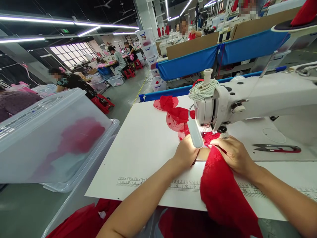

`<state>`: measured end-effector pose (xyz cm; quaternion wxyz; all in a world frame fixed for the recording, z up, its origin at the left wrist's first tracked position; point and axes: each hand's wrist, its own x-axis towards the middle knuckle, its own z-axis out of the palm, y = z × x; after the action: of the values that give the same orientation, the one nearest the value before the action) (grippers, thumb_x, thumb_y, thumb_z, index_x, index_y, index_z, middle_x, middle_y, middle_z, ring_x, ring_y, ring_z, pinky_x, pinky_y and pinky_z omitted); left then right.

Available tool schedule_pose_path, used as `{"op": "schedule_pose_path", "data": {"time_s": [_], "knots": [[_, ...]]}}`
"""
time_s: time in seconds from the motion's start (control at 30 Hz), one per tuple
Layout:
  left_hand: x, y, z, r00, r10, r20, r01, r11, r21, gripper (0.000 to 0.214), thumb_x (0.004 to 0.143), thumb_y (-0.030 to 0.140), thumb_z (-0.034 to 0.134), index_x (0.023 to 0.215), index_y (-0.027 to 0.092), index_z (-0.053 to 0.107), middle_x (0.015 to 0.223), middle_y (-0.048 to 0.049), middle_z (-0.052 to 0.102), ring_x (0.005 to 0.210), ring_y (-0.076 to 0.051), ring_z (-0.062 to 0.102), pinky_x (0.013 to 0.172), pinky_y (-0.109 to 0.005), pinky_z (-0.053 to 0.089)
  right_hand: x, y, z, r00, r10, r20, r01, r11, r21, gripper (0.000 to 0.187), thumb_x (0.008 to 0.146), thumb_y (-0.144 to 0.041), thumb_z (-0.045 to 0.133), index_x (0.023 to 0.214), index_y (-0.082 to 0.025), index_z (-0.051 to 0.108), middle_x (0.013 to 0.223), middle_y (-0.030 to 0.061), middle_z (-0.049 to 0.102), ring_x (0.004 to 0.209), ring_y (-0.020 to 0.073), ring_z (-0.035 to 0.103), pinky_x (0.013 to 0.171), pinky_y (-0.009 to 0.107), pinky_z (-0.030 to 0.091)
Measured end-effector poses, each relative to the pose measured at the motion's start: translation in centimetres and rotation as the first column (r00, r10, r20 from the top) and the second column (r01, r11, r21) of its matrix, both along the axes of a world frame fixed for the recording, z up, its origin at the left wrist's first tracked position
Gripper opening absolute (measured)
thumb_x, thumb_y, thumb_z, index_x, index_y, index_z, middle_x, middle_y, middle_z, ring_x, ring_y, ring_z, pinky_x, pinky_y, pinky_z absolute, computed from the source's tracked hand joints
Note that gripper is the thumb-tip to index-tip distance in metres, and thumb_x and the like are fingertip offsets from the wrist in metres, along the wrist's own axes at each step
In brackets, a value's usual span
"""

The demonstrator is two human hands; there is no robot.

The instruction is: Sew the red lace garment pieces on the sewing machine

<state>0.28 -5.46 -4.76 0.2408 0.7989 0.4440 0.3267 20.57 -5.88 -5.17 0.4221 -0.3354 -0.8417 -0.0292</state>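
Observation:
A piece of red fabric [218, 178] with lace-like patterning hangs from the sewing machine's needle area over the table's front edge. My right hand [234, 153] pinches its upper edge just right of the presser foot; a thin dark item shows by the fingers, too small to name. Curled in at the left side of the needle area, my left hand [185, 152] grips the fabric's edge, its fingertips partly hidden behind a small white lamp [195, 133]. Above both hands stands the white sewing machine [257, 97]. More sheer red pieces [173, 114] trail behind the needle on the table.
Thread snips [277, 148] lie right of my right hand. A printed ruler [131, 182] runs along the front of the white table [138, 142]. Translucent plastic bins [49, 138] stand at the left. Red cloth [84, 219] lies below the table edge. Other people sit at workstations beyond.

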Motion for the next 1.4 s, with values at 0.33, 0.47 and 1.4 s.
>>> {"op": "schedule_pose_path", "data": {"time_s": [0.33,0.47,1.4], "knots": [[0.2,0.0,0.0,0.999,-0.014,0.044,0.014,1.0,-0.007,0.019,0.09,0.007,0.052,0.098,0.018,0.065,0.098,-0.0062,0.071,0.093,-0.022,0.066,0.087,-0.036,0.055,-0.5,-1.0,1.3,0.996,-0.062,-0.065,0.054,0.991,-0.122,0.031,0.098,-0.013,0.045,0.102,-0.035,0.067,0.08,0.0034,0.073,0.069,0.0255,0.063,0.064,0.041,0.051],[0.2,-0.3,0.1,0.999,-0.033,-0.036,0.036,0.993,0.111,0.009,0.093,0.017,0.059,0.096,0.017,0.067,0.096,-0.0058,0.07,0.093,-0.022,0.066,0.086,-0.035,0.055,-0.4,-1.0,1.1,1.0,-0.015,0.002,0.015,0.996,-0.087,0.029,0.098,-0.01,0.045,0.098,-0.03,0.067,0.081,0.0036,0.074,0.069,0.0234,0.063,0.067,0.041,0.051],[-0.8,-1.2,0.0,0.891,-0.09,-0.444,0.261,0.903,0.341,0.034,0.1,0.015,0.046,0.067,0.019,0.053,0.067,0.0001,0.05,0.061,-0.014,0.047,0.055,-0.025,0.037,1.6,-0.5,-0.2,0.981,0.017,0.192,-0.009,0.999,-0.044,0.027,0.084,0.0,0.042,0.081,-0.022,0.058,0.078,0.0011,0.067,0.067,0.016,0.059,0.057,0.027,0.044]]}}
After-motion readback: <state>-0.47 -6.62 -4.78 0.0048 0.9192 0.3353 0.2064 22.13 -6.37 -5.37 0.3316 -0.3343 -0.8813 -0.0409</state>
